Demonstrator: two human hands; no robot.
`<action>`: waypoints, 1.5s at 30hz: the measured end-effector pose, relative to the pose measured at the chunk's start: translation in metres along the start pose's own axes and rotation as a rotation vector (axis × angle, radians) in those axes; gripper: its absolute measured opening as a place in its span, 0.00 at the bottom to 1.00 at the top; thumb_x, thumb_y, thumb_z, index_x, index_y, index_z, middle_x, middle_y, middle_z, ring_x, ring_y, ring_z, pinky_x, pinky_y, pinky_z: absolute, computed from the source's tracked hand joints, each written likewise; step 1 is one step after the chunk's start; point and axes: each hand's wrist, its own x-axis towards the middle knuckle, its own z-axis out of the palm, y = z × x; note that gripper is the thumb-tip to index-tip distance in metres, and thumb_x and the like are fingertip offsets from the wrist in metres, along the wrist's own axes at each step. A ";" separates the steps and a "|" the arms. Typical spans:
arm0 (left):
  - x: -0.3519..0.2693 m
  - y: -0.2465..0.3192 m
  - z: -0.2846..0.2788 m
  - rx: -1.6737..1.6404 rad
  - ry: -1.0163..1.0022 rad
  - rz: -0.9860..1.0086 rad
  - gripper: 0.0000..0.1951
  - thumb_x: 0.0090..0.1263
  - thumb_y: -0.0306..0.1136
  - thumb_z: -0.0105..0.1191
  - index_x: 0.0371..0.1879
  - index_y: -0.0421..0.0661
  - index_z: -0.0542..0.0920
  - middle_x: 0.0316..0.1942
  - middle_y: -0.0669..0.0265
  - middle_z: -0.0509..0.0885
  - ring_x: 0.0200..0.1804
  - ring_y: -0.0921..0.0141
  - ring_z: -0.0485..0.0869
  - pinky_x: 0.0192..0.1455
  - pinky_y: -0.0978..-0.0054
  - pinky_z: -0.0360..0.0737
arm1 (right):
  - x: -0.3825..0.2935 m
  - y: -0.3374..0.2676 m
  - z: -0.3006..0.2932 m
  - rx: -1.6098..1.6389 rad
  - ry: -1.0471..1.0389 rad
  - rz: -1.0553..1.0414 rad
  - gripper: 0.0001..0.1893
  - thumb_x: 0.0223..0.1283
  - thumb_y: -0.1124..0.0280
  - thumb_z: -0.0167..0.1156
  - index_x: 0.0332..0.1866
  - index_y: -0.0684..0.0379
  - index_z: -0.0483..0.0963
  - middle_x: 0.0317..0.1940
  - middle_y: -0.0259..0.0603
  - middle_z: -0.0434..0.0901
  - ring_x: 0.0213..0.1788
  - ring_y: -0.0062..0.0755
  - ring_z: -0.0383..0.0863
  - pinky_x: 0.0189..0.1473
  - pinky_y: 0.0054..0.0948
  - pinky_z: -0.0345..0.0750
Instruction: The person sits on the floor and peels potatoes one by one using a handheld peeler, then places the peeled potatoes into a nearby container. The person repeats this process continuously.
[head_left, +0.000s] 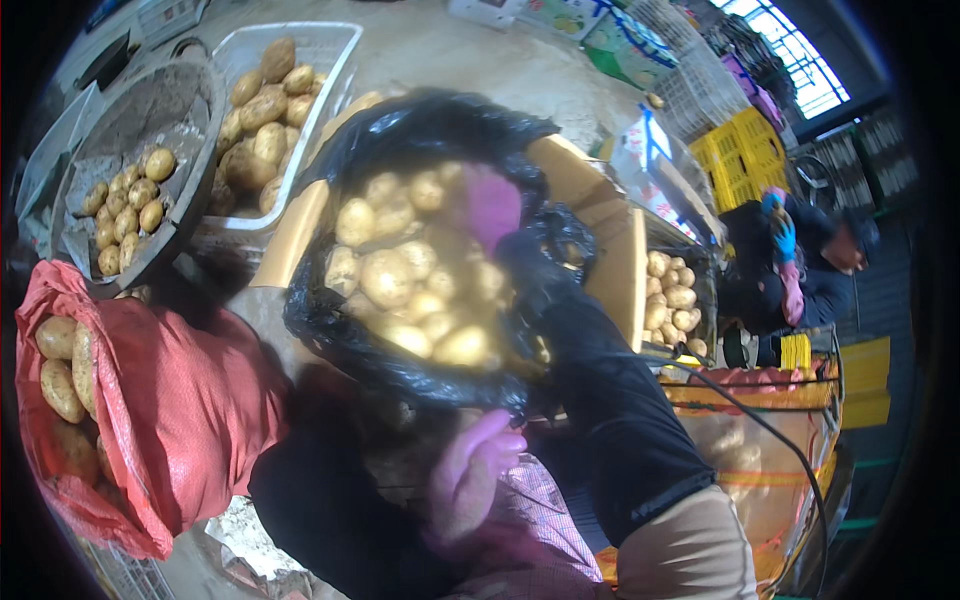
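Note:
A cardboard box (616, 247) lined with a black plastic bag (420, 124) stands before me, holding many potatoes (386, 277). My right hand (493, 206), in a pink-purple glove, reaches into it over the potatoes at the right side. It is blurred, so its grip cannot be made out. Below the bag's near edge is my left hand (472, 472), in a similar glove, with its fingers loosely bent and apart and no object visible in it.
At the left are a red woven sack (187, 397) of potatoes, a round tub (199, 135) with smaller ones and a white crate (349, 45) of potatoes. A potato-filled crate (709, 277) is at the right, near a co-worker (795, 262) in gloves. A black cable (780, 435) curves at lower right.

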 end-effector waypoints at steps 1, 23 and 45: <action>0.001 0.000 -0.003 -0.016 0.011 0.001 0.22 0.82 0.36 0.46 0.66 0.30 0.72 0.53 0.54 0.85 0.50 0.72 0.84 0.59 0.74 0.79 | 0.017 -0.015 -0.005 -0.105 -0.031 0.038 0.15 0.67 0.61 0.55 0.55 0.51 0.75 0.43 0.43 0.82 0.52 0.42 0.80 0.54 0.43 0.74; -0.002 -0.003 0.013 0.329 0.003 0.195 0.25 0.79 0.29 0.46 0.73 0.37 0.64 0.60 0.56 0.78 0.56 0.69 0.79 0.62 0.70 0.77 | -0.242 -0.016 -0.229 1.920 -0.272 0.279 0.42 0.52 0.75 0.70 0.73 0.50 0.58 0.69 0.51 0.67 0.69 0.47 0.72 0.70 0.41 0.72; 0.001 -0.011 0.004 1.343 -0.242 1.102 0.26 0.69 0.46 0.65 0.57 0.37 0.80 0.58 0.59 0.81 0.62 0.63 0.79 0.65 0.66 0.78 | -0.342 -0.044 -0.244 1.868 -0.180 0.460 0.39 0.59 0.64 0.70 0.75 0.58 0.60 0.66 0.47 0.71 0.66 0.38 0.73 0.67 0.35 0.73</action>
